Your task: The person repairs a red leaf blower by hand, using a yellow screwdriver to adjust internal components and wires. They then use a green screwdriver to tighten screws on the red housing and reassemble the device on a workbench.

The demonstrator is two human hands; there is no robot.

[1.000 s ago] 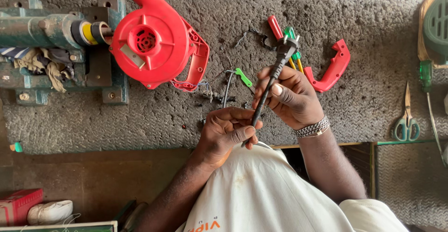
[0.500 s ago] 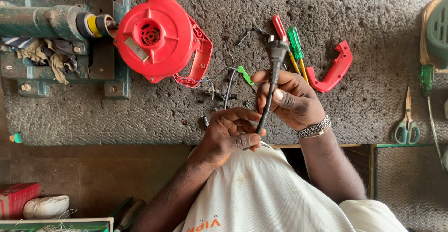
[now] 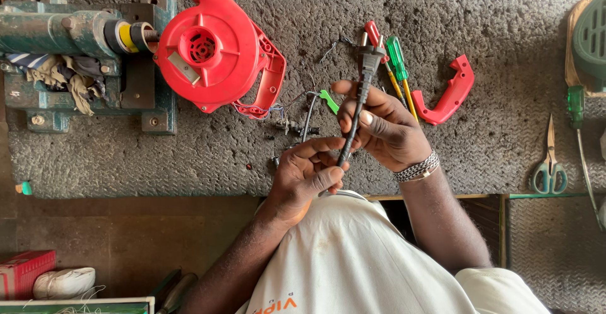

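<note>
Grey felt bench (image 3: 442, 23), head view: my left hand (image 3: 306, 175) and right hand (image 3: 379, 124) both grip black power cord (image 3: 353, 115), plug (image 3: 368, 54) up, above red blower (image 3: 208, 52). Light, flexible; probably best held near the stiff plug.

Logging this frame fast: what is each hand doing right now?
Left hand: closed on the lower part of the black power cord.
Right hand: closed on the same cord, just below its plug.
</note>
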